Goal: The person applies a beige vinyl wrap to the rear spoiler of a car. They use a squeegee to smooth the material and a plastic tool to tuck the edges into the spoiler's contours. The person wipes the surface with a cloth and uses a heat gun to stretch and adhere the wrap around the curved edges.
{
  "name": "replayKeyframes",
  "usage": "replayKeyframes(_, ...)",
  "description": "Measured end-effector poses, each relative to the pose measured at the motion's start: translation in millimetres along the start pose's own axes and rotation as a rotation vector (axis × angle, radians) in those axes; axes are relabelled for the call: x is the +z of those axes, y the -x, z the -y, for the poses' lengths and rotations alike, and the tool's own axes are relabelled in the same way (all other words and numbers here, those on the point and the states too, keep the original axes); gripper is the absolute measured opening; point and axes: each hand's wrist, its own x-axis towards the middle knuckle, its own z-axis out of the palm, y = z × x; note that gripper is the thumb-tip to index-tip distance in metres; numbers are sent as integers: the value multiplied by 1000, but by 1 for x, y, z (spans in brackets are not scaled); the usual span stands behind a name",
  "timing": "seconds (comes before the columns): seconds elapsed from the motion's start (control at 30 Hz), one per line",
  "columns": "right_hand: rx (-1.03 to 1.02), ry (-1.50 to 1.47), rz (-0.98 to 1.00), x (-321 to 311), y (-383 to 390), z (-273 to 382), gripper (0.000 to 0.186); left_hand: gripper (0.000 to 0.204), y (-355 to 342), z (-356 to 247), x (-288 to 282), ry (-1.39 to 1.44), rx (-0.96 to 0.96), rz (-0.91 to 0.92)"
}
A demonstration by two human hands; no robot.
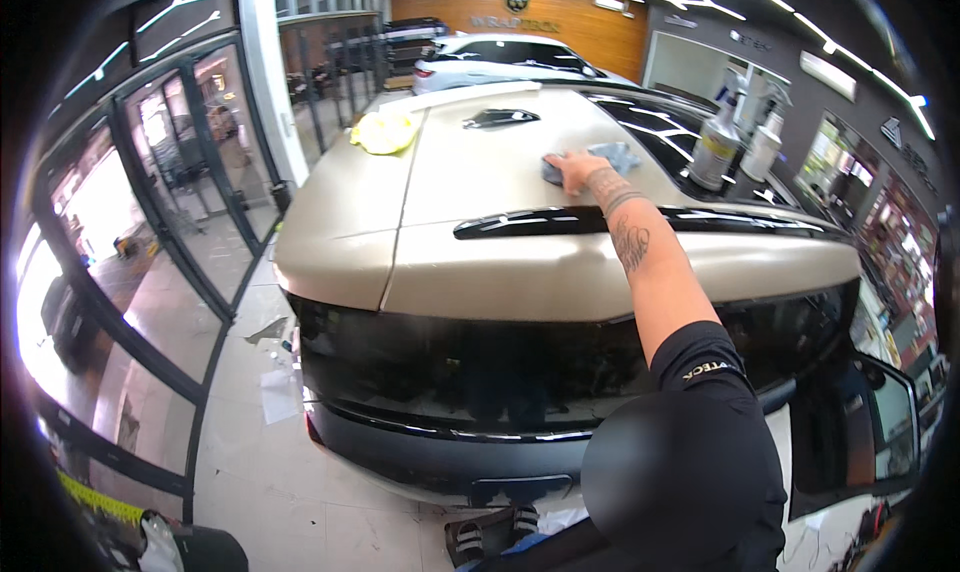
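Observation:
My right arm reaches from the lower right over the rear of a car. Its roof (470, 177) has a satin beige surface, and the rear glass below is dark. My right hand (574, 170) lies on a grey-blue cloth (617, 156), fingers bent over it, pressing it to the roof. The cloth spreads out to the right of the hand. Just nearer is a long glossy black strip (520, 223) set across the roof's rear edge. A black shark-fin antenna (500, 119) stands beyond and left of the hand. My left hand is out of view.
A yellow cloth (385, 132) lies on the roof's left side. Two spray bottles (716, 147) stand on the dark glossy area at right. A dark car door or panel (850, 432) stands at lower right. Glass doors (160, 172) line the left; a white car (510, 60) is parked behind.

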Motion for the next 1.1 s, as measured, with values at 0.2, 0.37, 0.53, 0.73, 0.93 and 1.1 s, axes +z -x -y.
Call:
replayKeyframes(0.2, -11, -220, -365, 9, -25, -42, 32, 21, 29, 9, -3, 57, -38, -143)
replayKeyframes(0.37, -176, -1377, -781, -101, 26, -52, 32, 10, -61, -123, -23, -166, 490, -223)
replayKeyframes(0.53, -233, -2153, -374, -129, 190, 27, 29, 17, -143, -349, 24, 421, 976, -279)
replayKeyframes(0.73, -229, -2282, -319, -55, 350, 102, 51, 30, -136, -420, 104, 301, 1162, -277)
replayKeyframes(0.93, 54, -2270, -405, 11, 439, 60, 51, 14, -100, -396, 170, 203, 1082, 303)
replayKeyframes(1.1, 130, -2391, -354, 44, 473, 49, 53, 10, -96, -391, 225, 134, 1148, 513)
